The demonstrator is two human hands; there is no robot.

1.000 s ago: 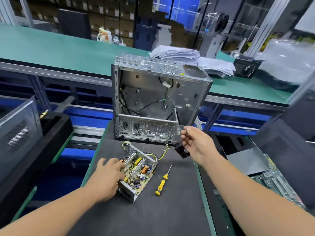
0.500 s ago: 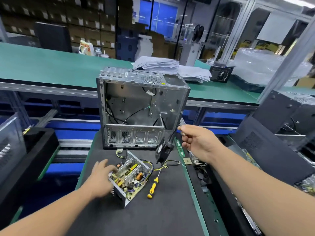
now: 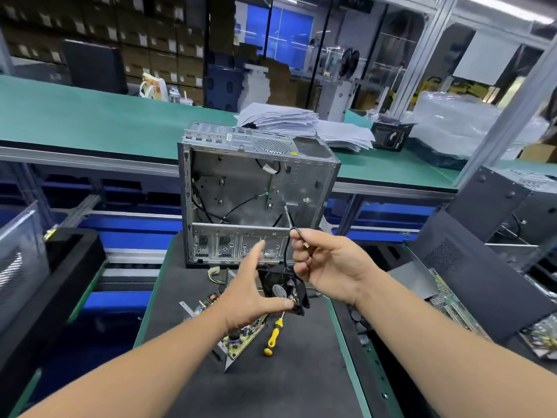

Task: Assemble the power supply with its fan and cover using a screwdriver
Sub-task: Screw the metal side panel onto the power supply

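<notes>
Your black fan hung tilted above the mat. The open power supply lay below, the yellow-handled screwdriver just beside it.

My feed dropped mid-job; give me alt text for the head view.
Right hand pinches the cable of a black fan, dangling it while the open left hand touches its lower edge. Below lie the open power supply and a yellow screwdriver; an empty computer case stands behind.

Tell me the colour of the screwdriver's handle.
Yellow, with a dark band; the screwdriver lies on the mat, clearest in the head view.
</notes>
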